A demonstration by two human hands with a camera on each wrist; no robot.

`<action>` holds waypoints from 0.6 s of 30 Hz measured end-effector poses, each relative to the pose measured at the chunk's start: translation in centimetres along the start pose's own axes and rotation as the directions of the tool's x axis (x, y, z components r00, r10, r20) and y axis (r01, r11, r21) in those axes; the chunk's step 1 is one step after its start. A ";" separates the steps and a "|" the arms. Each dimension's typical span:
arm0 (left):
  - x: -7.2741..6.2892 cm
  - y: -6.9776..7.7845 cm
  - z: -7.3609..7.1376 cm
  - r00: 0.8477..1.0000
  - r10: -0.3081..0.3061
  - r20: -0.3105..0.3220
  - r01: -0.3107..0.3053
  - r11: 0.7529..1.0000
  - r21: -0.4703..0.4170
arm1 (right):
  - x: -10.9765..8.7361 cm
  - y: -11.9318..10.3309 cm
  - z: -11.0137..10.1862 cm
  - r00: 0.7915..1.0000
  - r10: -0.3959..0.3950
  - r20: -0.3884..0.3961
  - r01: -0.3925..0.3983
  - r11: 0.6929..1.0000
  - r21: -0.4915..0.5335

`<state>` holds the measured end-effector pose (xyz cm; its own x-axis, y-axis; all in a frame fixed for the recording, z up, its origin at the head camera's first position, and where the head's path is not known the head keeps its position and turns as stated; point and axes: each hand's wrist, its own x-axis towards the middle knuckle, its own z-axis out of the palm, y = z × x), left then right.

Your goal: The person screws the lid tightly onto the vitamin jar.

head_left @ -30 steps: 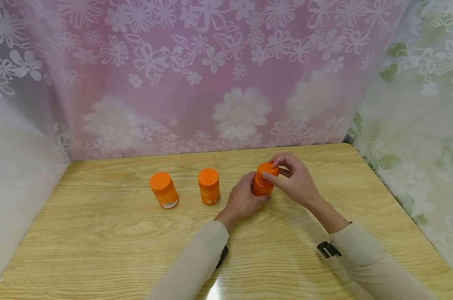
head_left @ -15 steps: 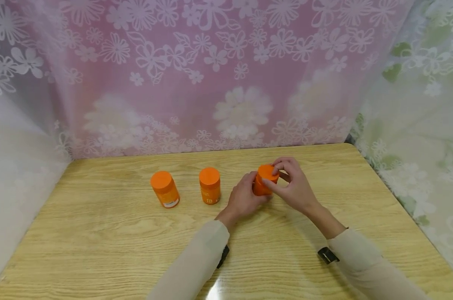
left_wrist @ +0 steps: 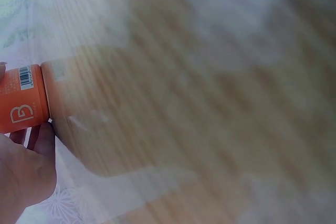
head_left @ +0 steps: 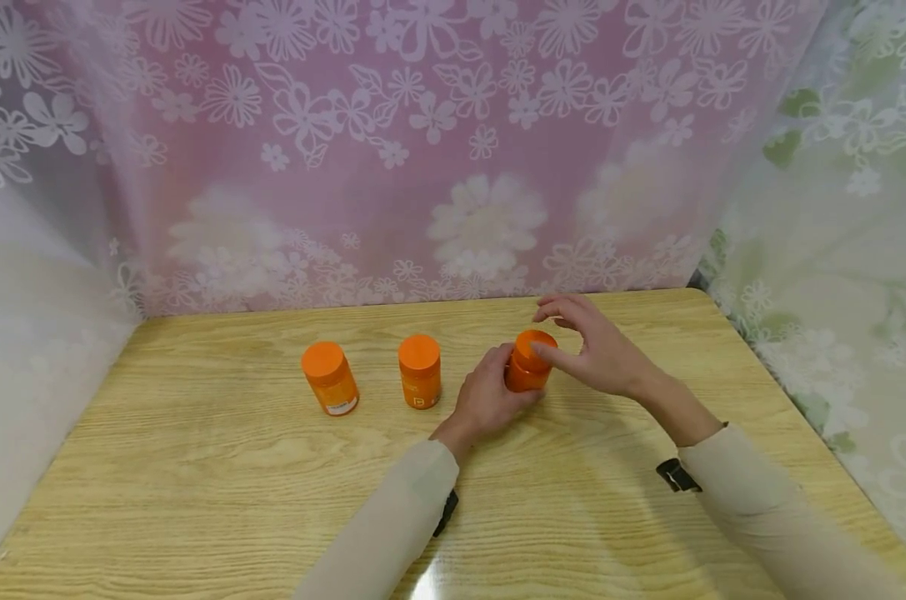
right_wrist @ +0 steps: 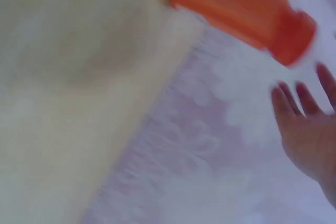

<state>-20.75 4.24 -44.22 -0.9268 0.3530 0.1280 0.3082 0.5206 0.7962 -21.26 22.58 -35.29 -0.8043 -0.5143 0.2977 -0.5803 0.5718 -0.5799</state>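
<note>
An orange plastic jar (head_left: pixel 526 380) with a round orange lid (head_left: pixel 537 338) on it stands upright on the table. My left hand (head_left: pixel 488 397) grips its body from the left. In the left wrist view, the jar (left_wrist: pixel 17 109) shows a barcode and a pale logo, with the hand (left_wrist: pixel 32 169) around it. My right hand (head_left: pixel 606 354) is spread beside and above the lid, its thumb overlapping the lid's edge in the head view. From the right wrist, the right hand (right_wrist: pixel 310 140) appears with extended fingers, apart from the lid (right_wrist: pixel 294 39); that view is blurred.
Two more closed orange jars stand to the left: a middle jar (head_left: pixel 419 372) and a farther left jar (head_left: pixel 330 379). All share a wood-grain table (head_left: pixel 220 483). A pink floral curtain (head_left: pixel 347 208) hangs behind it, with pale curtains at both sides.
My right hand was grasping the lid with its fingers; it has let go, spread its fingers and moved slightly up and right. The left hand keeps its grip on the jar.
</note>
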 end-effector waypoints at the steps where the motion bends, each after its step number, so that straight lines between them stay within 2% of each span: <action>1: 0.0 0.0 0.0 1.000 0.001 0.000 -0.001 1.000 0.002 | 0.4 -0.3 -0.6 0.998 0.002 0.064 0.001 0.999 -0.043; 3: 0.0 0.1 0.0 1.000 0.003 0.001 -0.003 1.000 0.004 | 1.1 -1.1 -1.6 0.981 0.003 0.193 0.021 0.992 -0.122; 6: 0.0 0.0 -0.1 1.000 0.003 0.007 -0.003 1.000 0.008 | 2.0 -2.1 -2.3 0.932 0.012 0.362 0.072 0.974 -0.216; 9: 0.0 -0.1 -0.1 1.000 -0.001 0.013 0.001 1.000 0.013 | 2.8 -2.7 -2.2 0.880 0.011 0.475 0.116 0.964 -0.237; 11: 0.0 -0.1 -0.1 1.000 -0.005 0.015 0.005 1.000 0.009 | 3.1 -2.9 -2.0 0.858 0.015 0.514 0.126 0.963 -0.239; 14: 0.1 -0.1 -0.1 1.000 -0.010 0.020 0.010 1.000 0.002 | 3.4 -2.9 -1.8 0.851 0.022 0.525 0.118 0.966 -0.231; 18: 0.1 -0.1 -0.1 1.000 -0.014 0.018 0.014 1.000 0.003 | 3.7 -2.9 -1.8 0.858 0.014 0.514 0.112 0.971 -0.213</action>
<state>-20.91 4.11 -44.21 -0.9271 0.3593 0.1066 0.2960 0.5276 0.7963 -22.78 20.19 -31.22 -0.6321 -0.7616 -0.1425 -0.6805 0.6336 -0.3680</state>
